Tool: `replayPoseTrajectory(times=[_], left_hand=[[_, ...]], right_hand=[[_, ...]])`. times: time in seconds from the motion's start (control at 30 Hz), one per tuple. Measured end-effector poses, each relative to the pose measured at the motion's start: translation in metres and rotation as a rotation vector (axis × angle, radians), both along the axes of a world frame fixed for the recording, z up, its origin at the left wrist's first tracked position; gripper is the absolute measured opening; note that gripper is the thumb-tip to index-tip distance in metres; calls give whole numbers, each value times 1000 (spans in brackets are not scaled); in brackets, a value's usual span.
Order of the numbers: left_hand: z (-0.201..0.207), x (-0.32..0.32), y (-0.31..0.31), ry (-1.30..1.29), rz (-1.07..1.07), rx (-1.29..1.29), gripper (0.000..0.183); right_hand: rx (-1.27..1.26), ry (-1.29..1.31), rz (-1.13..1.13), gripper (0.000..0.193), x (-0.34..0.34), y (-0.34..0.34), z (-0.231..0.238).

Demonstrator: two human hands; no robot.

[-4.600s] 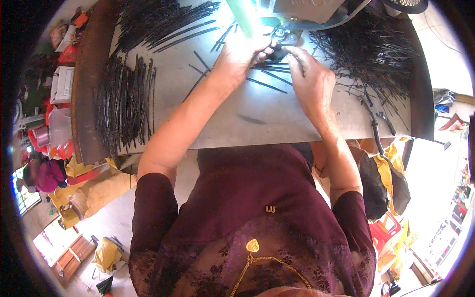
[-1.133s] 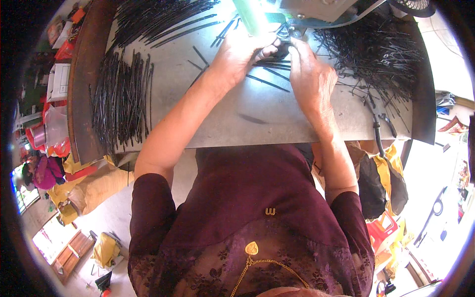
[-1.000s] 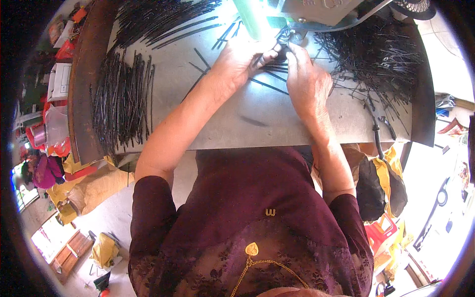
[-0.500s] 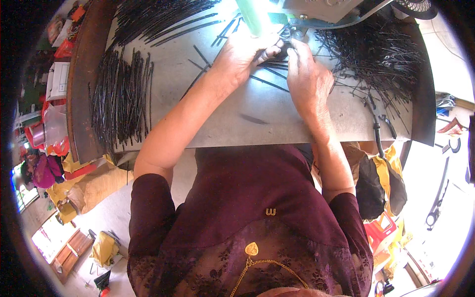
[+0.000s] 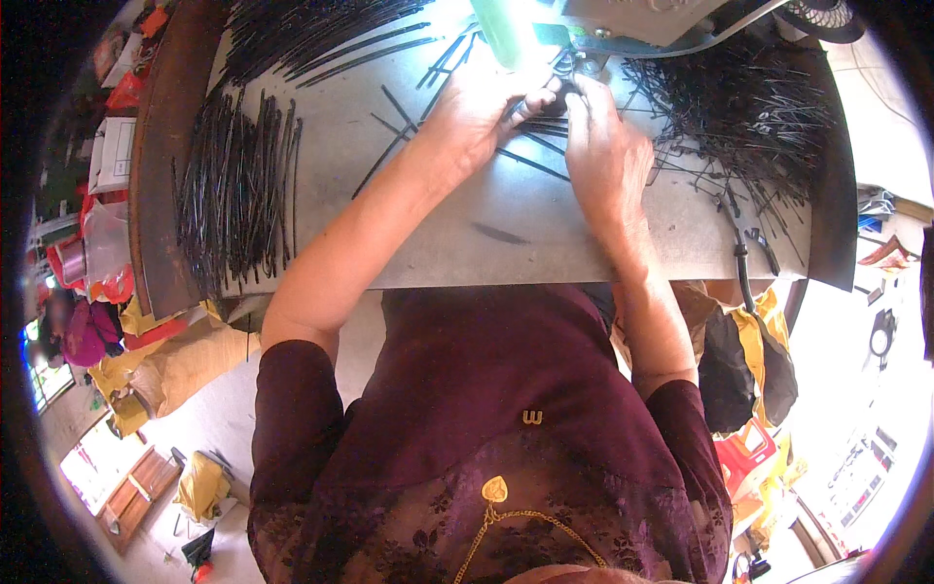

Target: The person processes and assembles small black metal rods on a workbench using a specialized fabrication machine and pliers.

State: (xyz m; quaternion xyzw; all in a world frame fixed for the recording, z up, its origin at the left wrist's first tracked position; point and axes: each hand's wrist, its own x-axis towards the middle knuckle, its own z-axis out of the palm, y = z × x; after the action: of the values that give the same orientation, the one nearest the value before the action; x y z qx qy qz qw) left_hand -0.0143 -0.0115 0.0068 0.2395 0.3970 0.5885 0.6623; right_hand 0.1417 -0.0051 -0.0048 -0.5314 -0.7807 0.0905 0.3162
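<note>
My left hand (image 5: 477, 109) is closed at the back middle of the table, its fingertips pinched beneath a brightly lit machine part. Close beside it, my right hand (image 5: 605, 146) is closed too, thumb and fingertips drawn together at the same spot. Something small and dark shows between the two sets of fingertips, but glare and fingers hide what it is. Several thin black strips (image 5: 532, 164) lie under and between my hands. More loose strips (image 5: 394, 127) cross each other by my left wrist.
A grey machine (image 5: 632, 24) with a pale green tube (image 5: 501, 34) overhangs my hands. Neat black strips (image 5: 238, 185) lie left, more (image 5: 321, 39) at the back left. A tangled black heap (image 5: 739, 107) fills the right. A black two-armed tool (image 5: 744, 229) rests near the front edge.
Both hands keep the same place at the machine, with their fingertips still together. Only a very slight shift of the whole view shows.
</note>
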Motion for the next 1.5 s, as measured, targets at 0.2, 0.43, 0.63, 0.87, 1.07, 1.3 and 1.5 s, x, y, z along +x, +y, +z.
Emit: replayPoseTrajectory(times=[0.2,0.43,0.63,0.87,1.07,1.3,1.5], left_hand=[[0,1,2,21,-4,31,27],[0,-4,2,206,-22,176,17],[-3,-17,5,1599,227,908,26],[-3,-28,22,1326,118,900,16],[6,-15,6,507,30,420,12],[21,-4,-18,26,-1,147,15],[9,10,-38,337,-108,165,21]], right_hand=[[-21,-19,-3,22,1,2,-2],[-19,-36,2,20,0,3,2],[-143,-281,27,22,2,8,35],[13,9,157,20,18,14,9],[-145,53,188,23,19,12,31],[-414,462,219,33,18,-13,30],[-992,2130,54,25,20,-21,-6]])
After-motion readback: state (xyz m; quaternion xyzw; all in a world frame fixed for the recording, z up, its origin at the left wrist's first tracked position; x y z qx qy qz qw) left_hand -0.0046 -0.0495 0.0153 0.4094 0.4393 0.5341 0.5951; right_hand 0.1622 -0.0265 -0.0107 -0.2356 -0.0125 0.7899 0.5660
